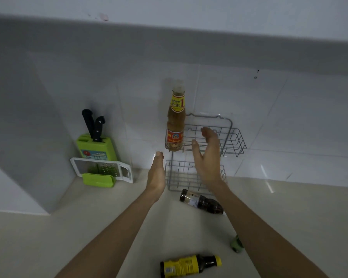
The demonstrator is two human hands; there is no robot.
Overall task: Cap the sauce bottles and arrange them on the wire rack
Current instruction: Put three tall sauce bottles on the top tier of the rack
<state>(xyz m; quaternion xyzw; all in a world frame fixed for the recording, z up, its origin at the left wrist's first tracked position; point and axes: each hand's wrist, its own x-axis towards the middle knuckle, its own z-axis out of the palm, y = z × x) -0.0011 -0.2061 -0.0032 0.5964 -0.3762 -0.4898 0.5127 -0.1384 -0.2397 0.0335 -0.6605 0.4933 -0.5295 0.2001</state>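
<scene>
A grey two-tier wire rack [232, 137] hangs on the white tiled wall. A tall capped bottle of light brown sauce [175, 119] with a red and yellow label stands upright at the left end of its upper tier. My right hand [206, 155] hovers open just right of that bottle, in front of the rack, holding nothing. My left hand [156, 173] is open below and left of the bottle, fingers together and extended. A dark sauce bottle [201, 201] lies on its side on the counter below the rack. Another dark bottle with a yellow label and yellow cap [189, 265] lies near the front edge.
A green knife block [96, 146] with two black-handled knives stands at the back left corner, with a white and green grater [101, 171] leaning in front of it. A small green cap [237, 244] lies on the beige counter [88, 227] beside my right forearm.
</scene>
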